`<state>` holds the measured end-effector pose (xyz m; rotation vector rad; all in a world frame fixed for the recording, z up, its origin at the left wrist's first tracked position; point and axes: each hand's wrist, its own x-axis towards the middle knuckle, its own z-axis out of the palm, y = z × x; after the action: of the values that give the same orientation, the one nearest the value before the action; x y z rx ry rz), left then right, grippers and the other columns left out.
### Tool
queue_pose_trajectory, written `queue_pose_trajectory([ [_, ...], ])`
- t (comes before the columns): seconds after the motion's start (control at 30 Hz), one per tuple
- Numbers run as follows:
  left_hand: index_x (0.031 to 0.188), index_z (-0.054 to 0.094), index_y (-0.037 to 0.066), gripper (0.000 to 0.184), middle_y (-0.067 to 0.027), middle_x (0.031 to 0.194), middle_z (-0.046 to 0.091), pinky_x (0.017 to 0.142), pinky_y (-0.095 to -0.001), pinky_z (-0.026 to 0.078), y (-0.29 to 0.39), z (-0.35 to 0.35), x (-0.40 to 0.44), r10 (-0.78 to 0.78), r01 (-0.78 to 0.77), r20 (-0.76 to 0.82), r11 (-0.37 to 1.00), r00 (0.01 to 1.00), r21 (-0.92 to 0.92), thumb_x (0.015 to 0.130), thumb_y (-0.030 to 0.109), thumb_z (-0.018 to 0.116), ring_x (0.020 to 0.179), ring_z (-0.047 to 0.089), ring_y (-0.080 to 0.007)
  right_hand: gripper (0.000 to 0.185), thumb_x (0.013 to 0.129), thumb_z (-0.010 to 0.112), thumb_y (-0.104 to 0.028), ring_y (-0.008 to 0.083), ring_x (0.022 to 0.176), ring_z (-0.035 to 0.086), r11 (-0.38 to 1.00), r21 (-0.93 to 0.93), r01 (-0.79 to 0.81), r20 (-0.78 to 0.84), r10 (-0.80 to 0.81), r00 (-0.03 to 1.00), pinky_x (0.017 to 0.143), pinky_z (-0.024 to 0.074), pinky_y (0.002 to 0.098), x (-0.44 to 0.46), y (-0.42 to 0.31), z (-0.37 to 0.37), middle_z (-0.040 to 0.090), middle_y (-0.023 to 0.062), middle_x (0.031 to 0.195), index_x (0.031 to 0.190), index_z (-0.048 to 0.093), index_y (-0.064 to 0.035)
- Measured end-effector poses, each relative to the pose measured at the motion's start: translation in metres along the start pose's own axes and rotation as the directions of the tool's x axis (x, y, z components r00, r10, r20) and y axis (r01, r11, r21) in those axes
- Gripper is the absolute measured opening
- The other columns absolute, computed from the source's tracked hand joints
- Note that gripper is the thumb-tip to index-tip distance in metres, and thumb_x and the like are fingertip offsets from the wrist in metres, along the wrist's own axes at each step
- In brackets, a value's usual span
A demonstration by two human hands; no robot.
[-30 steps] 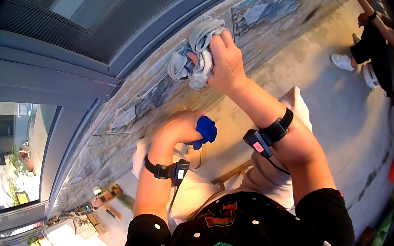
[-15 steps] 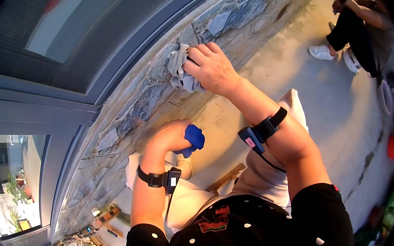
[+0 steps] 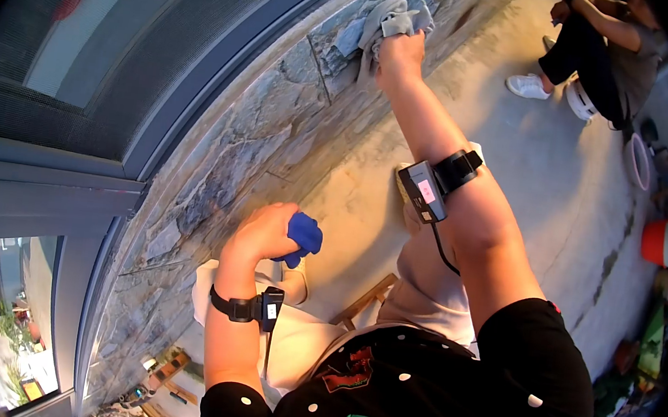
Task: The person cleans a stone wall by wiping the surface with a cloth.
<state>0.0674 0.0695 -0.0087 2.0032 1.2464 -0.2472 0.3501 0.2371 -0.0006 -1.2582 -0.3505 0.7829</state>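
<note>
My right hand (image 3: 403, 58) is stretched out to the stone wall (image 3: 279, 113) and holds a crumpled grey cloth (image 3: 393, 21) against it. Part of the fingers is hidden by the cloth. Lower down, my left hand (image 3: 265, 230) is closed around a bunched blue cloth (image 3: 304, 233), which sticks out on its right side. That hand hovers over my left knee, apart from the wall as far as I can see. Each forearm carries a strapped-on black device with a cable.
A dark window frame (image 3: 166, 122) runs along the top of the wall. Another person (image 3: 602, 62) sits at the upper right. A red container (image 3: 658, 241) stands at the right on the concrete floor (image 3: 548, 182). Part of a wooden stool (image 3: 365, 300) shows between my legs.
My right hand has slid the grey cloth along the wall, up and to the right, with the arm straightening. My left hand keeps the blue cloth; the whole view has shifted slightly.
</note>
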Motion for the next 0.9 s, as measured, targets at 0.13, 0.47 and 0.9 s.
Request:
queue_pose_trajectory([
  [0.13, 0.099, 0.068, 0.006, 0.035, -0.0165, 0.094, 0.072, 0.075, -0.0407, 0.056, 0.010, -0.007, -0.001, -0.034, 0.035, 0.061, 0.999, 0.998, -0.015, 0.070, 0.022, 0.078, 0.087, 0.071, -0.0347, 0.065, 0.098, 0.054, -0.047, 0.0433, 0.126, 0.052, 1.000, 0.021, 0.017, 0.109, -0.019, 0.994, 0.104, 0.0440, 0.0466, -0.020, 0.025, 0.015, 0.053, 0.0238, 0.137, 0.143, 0.043, -0.0024],
  [0.47, 0.102, 0.069, 0.006, 0.037, -0.0155, 0.094, 0.074, 0.077, -0.0409, 0.056, 0.016, -0.001, 0.001, -0.090, 0.089, 0.085, 0.996, 0.992, 0.016, 0.070, 0.021, 0.077, 0.087, 0.072, -0.0327, 0.038, 0.095, 0.057, -0.012, 0.0573, 0.145, 0.021, 0.407, -0.079, 0.910, 0.650, -0.671, 0.356, 0.117, 0.0304, 0.0567, -0.139, 0.046, -0.011, 0.025, 0.0339, 0.156, 0.129, 0.056, 0.0039],
  [0.9, 0.093, 0.069, 0.005, 0.026, -0.0153, 0.084, 0.073, 0.070, -0.0399, 0.055, 0.010, 0.000, 0.002, -0.022, 0.026, 0.040, 0.994, 0.999, -0.102, 0.072, 0.020, 0.075, 0.080, 0.073, -0.0308, 0.037, 0.096, 0.058, -0.027, 0.0342, 0.121, 0.054, 0.626, -0.094, 0.775, 0.539, -0.622, 0.568, 0.105, 0.0442, 0.0413, -0.033, 0.015, 0.014, 0.056, 0.0143, 0.132, 0.128, 0.056, -0.0097],
])
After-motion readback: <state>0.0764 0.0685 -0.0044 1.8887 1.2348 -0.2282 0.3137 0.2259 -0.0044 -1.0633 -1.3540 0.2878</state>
